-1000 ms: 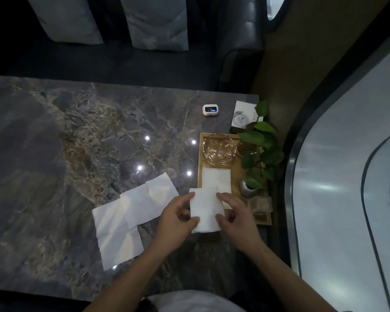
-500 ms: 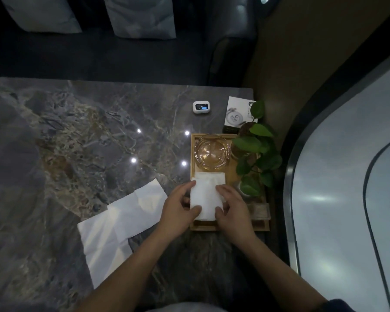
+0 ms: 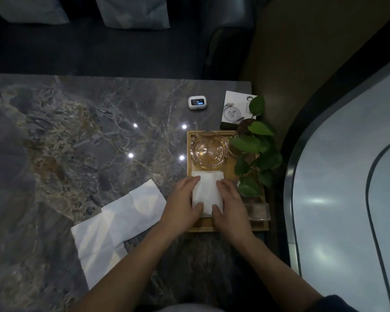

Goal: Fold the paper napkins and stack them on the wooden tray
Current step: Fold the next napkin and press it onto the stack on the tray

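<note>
head view:
napkin stack: folded napkin lies on the wooden tray, near half, on another folded one whose far edge shows.
hands: left hand and right hand flat, fingers spread, pressing the napkin's two sides; gripping nothing.
tray also holds: glass ashtray, potted plant.
worktop: unfolded napkins left of the tray; small white device and card beyond it.

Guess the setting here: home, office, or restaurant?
Probably a lounge or restaurant booth, though not certain. A marble table faces a dark sofa with cushions, and a wooden tray holds a glass ashtray, a plant and napkins. A printed card lies by it.
</note>
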